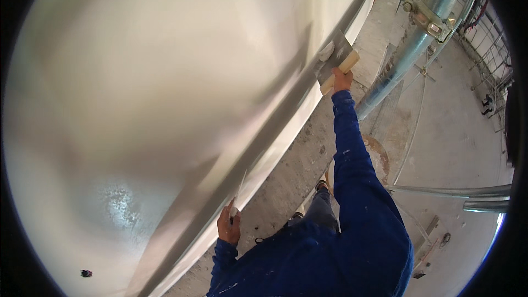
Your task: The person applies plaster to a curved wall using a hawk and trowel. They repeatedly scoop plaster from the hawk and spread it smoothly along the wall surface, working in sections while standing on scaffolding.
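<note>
My right hand (342, 78) grips the pale wooden handle of a wide steel trowel (327, 61) that carries a blob of white paste (326, 51). It is held out toward the upper right, beside the long lower edge of the white wall (137, 71). Lower down, near that edge, my left hand (230, 223) is closed on a thin-bladed knife (240, 186) with a light handle, mostly covered by the fingers. The blade lies close to the wall edge; whether it touches cannot be told. A grey strip and a paler band run diagonally along the wall's edge.
A galvanized scaffold pole (379, 88) with a clamp (428, 20) runs along my right, and horizontal tubes (456, 191) reach in at lower right. The dusty concrete floor (285, 172) is under my feet. More scaffolding and a small distant person (488, 104) are at far right.
</note>
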{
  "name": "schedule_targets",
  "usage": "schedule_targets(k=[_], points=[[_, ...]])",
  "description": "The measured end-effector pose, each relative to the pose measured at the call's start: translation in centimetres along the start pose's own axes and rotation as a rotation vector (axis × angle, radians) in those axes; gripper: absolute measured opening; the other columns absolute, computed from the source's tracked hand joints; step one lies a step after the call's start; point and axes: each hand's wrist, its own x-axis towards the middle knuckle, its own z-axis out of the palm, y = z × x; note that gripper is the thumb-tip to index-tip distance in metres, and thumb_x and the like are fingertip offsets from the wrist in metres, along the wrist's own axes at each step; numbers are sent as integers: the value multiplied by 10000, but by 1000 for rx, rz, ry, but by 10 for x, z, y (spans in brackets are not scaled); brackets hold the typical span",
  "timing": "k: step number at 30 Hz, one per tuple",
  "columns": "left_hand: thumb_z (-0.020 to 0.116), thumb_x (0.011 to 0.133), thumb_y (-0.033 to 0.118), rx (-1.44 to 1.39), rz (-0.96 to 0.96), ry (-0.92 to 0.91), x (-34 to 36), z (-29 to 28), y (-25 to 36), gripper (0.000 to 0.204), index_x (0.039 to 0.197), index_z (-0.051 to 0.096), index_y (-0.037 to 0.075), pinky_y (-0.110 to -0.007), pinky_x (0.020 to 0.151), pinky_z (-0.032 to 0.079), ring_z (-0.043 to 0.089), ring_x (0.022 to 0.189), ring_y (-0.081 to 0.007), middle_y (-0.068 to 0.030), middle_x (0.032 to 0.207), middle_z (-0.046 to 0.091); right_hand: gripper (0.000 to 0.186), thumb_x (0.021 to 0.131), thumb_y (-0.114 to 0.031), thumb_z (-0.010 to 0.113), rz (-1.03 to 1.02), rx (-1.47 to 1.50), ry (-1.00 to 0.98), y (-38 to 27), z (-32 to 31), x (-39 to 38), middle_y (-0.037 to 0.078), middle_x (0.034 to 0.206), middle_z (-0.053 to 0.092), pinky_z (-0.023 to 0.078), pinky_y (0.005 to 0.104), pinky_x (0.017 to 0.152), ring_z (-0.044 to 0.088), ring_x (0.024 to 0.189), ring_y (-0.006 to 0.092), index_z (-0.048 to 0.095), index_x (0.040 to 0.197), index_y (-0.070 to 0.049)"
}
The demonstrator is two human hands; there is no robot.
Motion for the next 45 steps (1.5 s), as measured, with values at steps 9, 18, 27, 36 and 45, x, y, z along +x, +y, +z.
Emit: schedule_targets(k=[9,18,27,36,45], points=[[557,798,95,-100,-21,96,24,0,21,93,826,534,10,-283,551,371,460,577,-157,-61,639,487,284,620,-111,613,-122,-234,201,63,45,79,88,679,601,458,347,575,569,590,212,595,859,42],[543,804,72,-322,-107,132,23,-1,24,69,791,518,9,-271,563,364,455,608,-133,-29,638,479,336,660,-12,529,-178,-462,124,85,54,105,147,791,638,473,332,669,617,721,236,598,986,28],[509,805,42,-292,-173,70,21,-2,6,88,887,494,15,-257,577,386,464,637,-124,-41,711,490,461,658,31,492,-255,-402,-82,132,50,65,123,942,622,448,301,770,589,873,236,537,1116,5],[544,808,94,-373,-118,97,9,5,-4,152,925,501,7,-262,588,400,472,646,-129,-38,724,495,704,629,156,407,-253,-263,-152,74,73,-149,168,1285,452,302,339,1017,407,1210,314,395,1300,-55],[558,829,92,-518,-103,154,-10,-12,9,120,896,529,-3,-256,609,408,496,661,-128,-41,734,526,655,659,121,497,-148,-367,-501,29,49,-319,180,1229,486,389,350,945,459,1150,338,387,1290,-16]])
